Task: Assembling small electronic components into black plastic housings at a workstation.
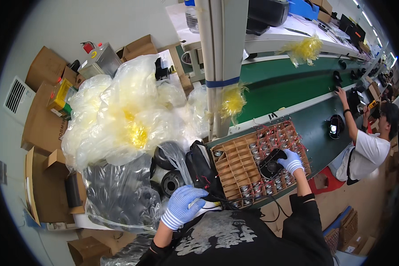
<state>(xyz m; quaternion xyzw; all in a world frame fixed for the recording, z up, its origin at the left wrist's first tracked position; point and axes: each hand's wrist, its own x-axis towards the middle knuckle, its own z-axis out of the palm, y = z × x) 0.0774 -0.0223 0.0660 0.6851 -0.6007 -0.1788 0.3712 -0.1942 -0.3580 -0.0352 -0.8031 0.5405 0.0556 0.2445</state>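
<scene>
My right hand [291, 162], in a blue-and-white striped glove, grips the edge of a black rounded plastic housing [270, 165]. The housing is over a cardboard divider tray [231, 174], whose cells hold several small round metal parts with red wires [257, 191]. My left hand [184, 206], gloved alike, has its fingers stretched toward the tray and the thumb apart, with nothing visible in it. Just beyond it stand a round black part [172, 181] and a black bag-like bundle [201, 166]. A black cable [277, 208] hangs by the tray's near edge.
Clear plastic bags [115, 111] pile up at left, beside cardboard boxes [44, 119]. A white post [213, 53] rises behind the tray. Beyond it runs a green conveyor belt [288, 82]. At right, a co-worker [363, 155] reaches toward black parts on the belt.
</scene>
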